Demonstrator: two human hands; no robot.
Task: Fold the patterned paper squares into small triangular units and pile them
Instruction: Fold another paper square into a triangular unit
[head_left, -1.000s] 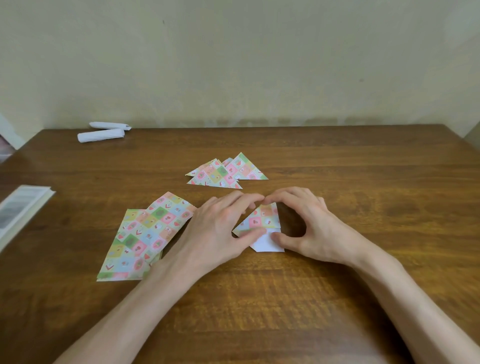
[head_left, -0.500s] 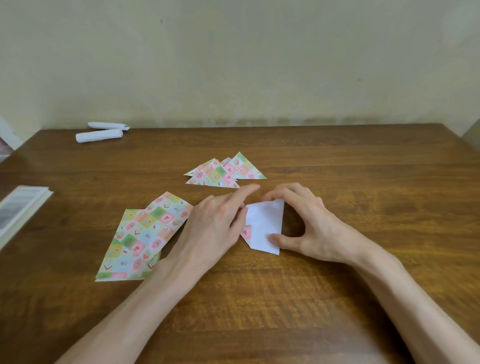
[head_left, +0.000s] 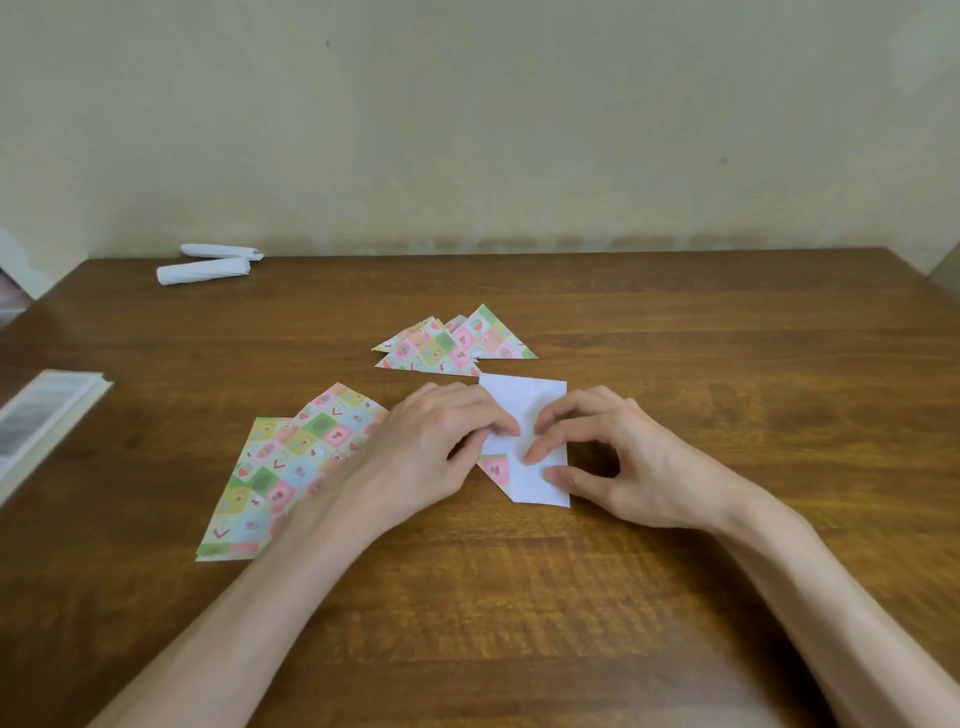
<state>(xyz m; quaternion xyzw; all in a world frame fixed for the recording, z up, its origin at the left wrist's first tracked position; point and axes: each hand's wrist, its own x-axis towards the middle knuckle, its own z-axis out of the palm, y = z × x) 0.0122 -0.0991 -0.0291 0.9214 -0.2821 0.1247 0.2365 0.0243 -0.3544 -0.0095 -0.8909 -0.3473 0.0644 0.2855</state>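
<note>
In the middle of the bench (head_left: 727, 332), the half-folded square (head_left: 540, 405) lies white side up, long axis pointing away. Flat fingers (head_left: 488, 415) of the left hand (head_left: 426, 452) press its left edge; the right hand (head_left: 639, 467) seemingly pinches its near-right corner.

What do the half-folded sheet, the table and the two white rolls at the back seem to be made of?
Half-folded sheet: thin matte paper, white on one side and printed on the other; it holds sharp creases.
Table: wood or wood veneer, brown, with visible grain and a slight sheen.
White rolls: probably rolled paper or tissue, but they are too small to tell.
</note>
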